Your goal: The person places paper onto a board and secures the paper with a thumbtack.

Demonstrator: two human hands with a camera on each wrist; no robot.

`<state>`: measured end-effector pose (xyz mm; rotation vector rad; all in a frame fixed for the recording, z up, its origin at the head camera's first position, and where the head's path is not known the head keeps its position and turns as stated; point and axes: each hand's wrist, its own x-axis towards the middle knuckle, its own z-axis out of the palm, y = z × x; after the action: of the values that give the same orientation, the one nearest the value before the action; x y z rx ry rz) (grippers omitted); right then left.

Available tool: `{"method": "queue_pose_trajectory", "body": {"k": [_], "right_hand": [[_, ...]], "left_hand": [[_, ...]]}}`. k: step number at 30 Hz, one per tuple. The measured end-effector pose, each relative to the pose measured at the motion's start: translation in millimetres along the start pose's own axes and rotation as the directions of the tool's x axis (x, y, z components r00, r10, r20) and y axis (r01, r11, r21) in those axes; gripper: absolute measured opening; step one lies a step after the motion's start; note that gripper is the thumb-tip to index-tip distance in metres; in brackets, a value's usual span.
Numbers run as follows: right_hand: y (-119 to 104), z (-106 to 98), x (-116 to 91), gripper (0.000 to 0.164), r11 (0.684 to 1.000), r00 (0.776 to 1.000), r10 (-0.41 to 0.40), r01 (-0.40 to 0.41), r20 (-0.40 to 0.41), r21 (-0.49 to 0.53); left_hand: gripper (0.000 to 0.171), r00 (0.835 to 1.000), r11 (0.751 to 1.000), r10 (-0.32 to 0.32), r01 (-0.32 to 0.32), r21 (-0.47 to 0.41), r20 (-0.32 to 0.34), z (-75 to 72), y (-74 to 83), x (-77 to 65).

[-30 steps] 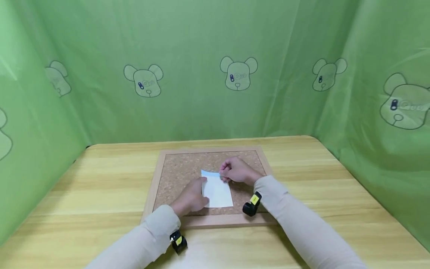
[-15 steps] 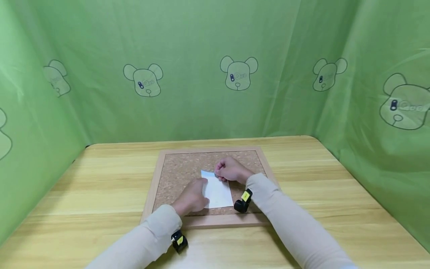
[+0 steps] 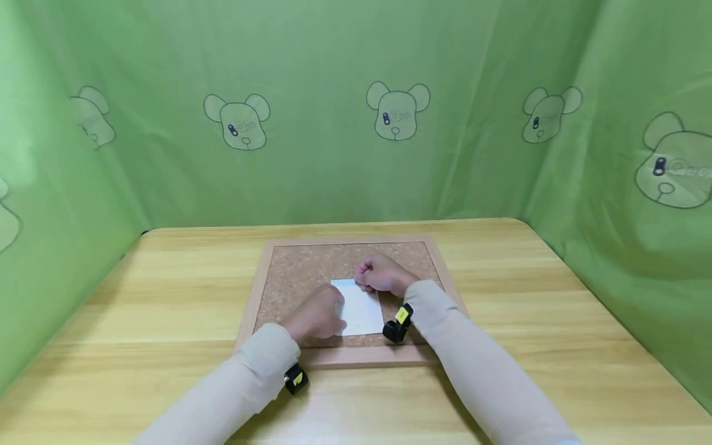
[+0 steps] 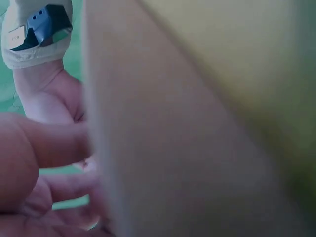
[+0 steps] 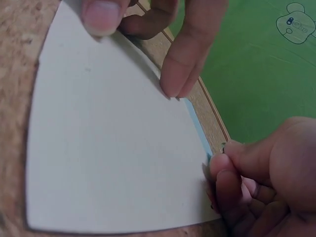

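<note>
A white sheet of paper (image 3: 361, 314) with a pale blue strip along its top edge lies on a framed corkboard (image 3: 300, 262). My left hand (image 3: 319, 313) rests at the paper's left side. In the right wrist view its thumb (image 5: 101, 17) presses on the sheet, and a finger (image 5: 177, 69) touches near the blue-edged corner. My right hand (image 3: 382, 274) is at the top edge, toward the right corner. Its thumb and forefinger pinch a small shiny tack (image 5: 223, 146), mostly hidden by the fingers. In the left wrist view, left-hand fingers (image 4: 54, 148) show beside a large blurred brown shape.
The corkboard's raised wooden frame (image 3: 361, 356) surrounds the cork. It lies on a wood-grain table (image 3: 189, 278). Green curtains (image 3: 317, 179) with bear-head outlines stand behind and at both sides. A black wrist camera (image 3: 397, 323) on the right cuff hangs low over the board.
My right hand has shifted a little left along the paper's top edge. The paper's upper left corner, lifted before, looks flatter. My left hand stays at the paper's left side.
</note>
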<state>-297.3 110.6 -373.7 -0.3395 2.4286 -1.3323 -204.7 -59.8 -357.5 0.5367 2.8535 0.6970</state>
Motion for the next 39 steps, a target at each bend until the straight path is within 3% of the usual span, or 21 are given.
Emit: {"method": "queue_pose_trajectory", "body": {"k": [5, 10, 16, 21, 27, 39], "right_hand": [[-4.2, 1.5, 3.6, 0.016, 0.999, 1.000, 0.010, -0.009, 0.030, -0.040], [-5.7, 1.7, 5.0, 0.018, 0.995, 0.999, 0.040, -0.037, 0.028, -0.089], [-9.2, 1.1, 6.1, 0.023, 0.986, 0.997, 0.074, -0.070, 0.019, -0.154], [-10.1, 1.5, 8.0, 0.026, 0.984, 0.996, 0.082, -0.077, 0.020, -0.160], [-11.5, -0.7, 8.2, 0.024, 0.991, 0.995, 0.070, -0.062, 0.065, -0.122], [-19.1, 2.5, 9.5, 0.024, 0.978, 0.992, 0.125, -0.120, 0.017, -0.169]], "left_hand": [[0.022, 0.993, 0.978, 0.059, -0.078, 0.194, 0.098, -11.2, 2.4, 0.3], [0.033, 0.975, 0.963, 0.013, -0.072, 0.258, 0.221, -19.7, 4.2, -0.1], [0.039, 0.935, 0.933, -0.039, -0.092, 0.349, 0.353, -32.8, 5.9, 8.9], [0.051, 0.921, 0.917, -0.105, -0.057, 0.396, 0.376, -37.2, 17.5, 16.1], [0.048, 0.919, 0.890, -0.120, -0.068, 0.450, 0.376, -36.3, 29.3, 21.8], [0.050, 0.924, 0.891, -0.114, -0.069, 0.449, 0.366, -31.8, 29.7, 19.2]]}}
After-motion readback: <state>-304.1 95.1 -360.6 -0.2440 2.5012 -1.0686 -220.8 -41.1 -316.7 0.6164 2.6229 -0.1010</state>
